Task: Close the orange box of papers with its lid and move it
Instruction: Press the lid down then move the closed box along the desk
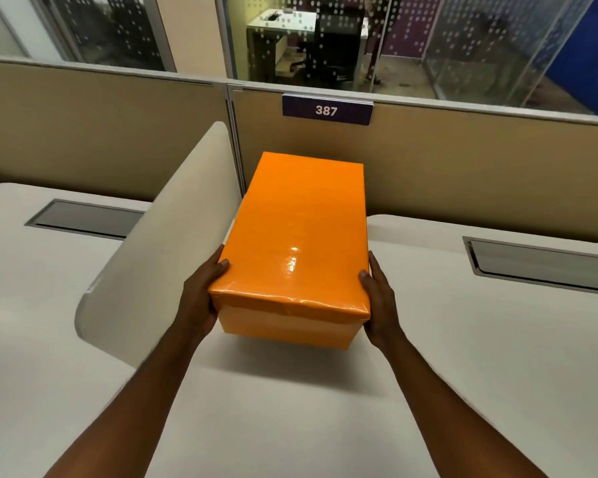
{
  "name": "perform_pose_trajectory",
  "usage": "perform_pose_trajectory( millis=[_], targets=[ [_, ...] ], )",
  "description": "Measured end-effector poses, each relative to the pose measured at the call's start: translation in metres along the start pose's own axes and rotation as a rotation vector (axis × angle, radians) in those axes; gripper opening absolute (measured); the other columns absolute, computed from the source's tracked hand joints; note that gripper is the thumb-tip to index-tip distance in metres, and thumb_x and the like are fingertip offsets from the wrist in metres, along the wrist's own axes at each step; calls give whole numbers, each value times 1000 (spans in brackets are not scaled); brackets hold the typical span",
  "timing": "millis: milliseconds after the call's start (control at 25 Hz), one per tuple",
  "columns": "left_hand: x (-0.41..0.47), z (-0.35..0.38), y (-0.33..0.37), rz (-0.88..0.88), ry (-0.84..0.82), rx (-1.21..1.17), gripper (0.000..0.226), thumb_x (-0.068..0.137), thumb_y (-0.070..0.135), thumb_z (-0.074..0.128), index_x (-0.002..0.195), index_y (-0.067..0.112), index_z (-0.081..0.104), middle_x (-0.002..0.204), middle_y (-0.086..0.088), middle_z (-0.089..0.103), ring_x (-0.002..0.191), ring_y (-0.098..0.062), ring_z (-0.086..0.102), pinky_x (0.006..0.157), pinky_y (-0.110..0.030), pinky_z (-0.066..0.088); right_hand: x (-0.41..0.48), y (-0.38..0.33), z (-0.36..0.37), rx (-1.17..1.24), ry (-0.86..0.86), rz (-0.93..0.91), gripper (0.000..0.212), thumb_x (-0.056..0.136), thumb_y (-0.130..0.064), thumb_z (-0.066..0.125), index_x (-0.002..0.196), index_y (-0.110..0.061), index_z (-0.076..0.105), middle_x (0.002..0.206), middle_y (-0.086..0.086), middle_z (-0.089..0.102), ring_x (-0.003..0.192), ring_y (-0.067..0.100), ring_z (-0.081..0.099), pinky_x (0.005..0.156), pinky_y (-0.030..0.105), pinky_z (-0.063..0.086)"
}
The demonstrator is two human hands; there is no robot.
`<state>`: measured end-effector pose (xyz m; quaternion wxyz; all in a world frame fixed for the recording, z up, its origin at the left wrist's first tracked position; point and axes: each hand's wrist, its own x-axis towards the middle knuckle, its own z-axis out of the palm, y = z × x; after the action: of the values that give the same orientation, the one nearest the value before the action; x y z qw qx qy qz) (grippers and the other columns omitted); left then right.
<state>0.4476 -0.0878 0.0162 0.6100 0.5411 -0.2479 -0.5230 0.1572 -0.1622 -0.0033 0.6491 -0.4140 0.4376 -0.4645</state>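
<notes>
The orange box (283, 327) is in the middle of the head view, held a little above the white desk, with a shadow under it. Its glossy orange lid (301, 232) sits on top and covers it fully, so the papers inside are hidden. My left hand (201, 294) grips the box's left side near the front corner, thumb on the lid edge. Against the right side presses my right hand (378, 301), thumb up at the lid's rim.
A white curved divider panel (159, 243) rises just left of the box. The beige partition wall (463, 160) with a sign "387" (327, 110) stands behind. Grey cable hatches (83, 219) (546, 263) sit in the desk (463, 357) on both sides.
</notes>
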Motion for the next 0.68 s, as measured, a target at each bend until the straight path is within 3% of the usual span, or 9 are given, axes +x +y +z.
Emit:
perform_pose_trajectory(
  millis=[200,360,680],
  targets=[
    [38,-11,3,30,91,-46,45,89,28,56,134,27,51,131,-3,59,114,-32,58,90,-48,50,43,3,21,-39,14,-6,54,94,-30,47,146,-31,31,143,4,47,118,30,56,95,51,50],
    [60,-16,1,48,165,-69,44,86,27,61,130,24,57,129,-5,62,114,-33,59,95,-52,48,67,5,31,-26,20,-14,50,96,-26,45,144,-30,33,138,4,51,114,28,59,84,41,54],
    [75,-25,-6,205,447,61,38,76,26,74,112,15,69,106,-3,72,101,-24,66,89,-48,53,84,27,45,-33,33,8,48,97,-27,46,144,-32,34,132,-1,54,109,22,61,77,33,56]
  ],
)
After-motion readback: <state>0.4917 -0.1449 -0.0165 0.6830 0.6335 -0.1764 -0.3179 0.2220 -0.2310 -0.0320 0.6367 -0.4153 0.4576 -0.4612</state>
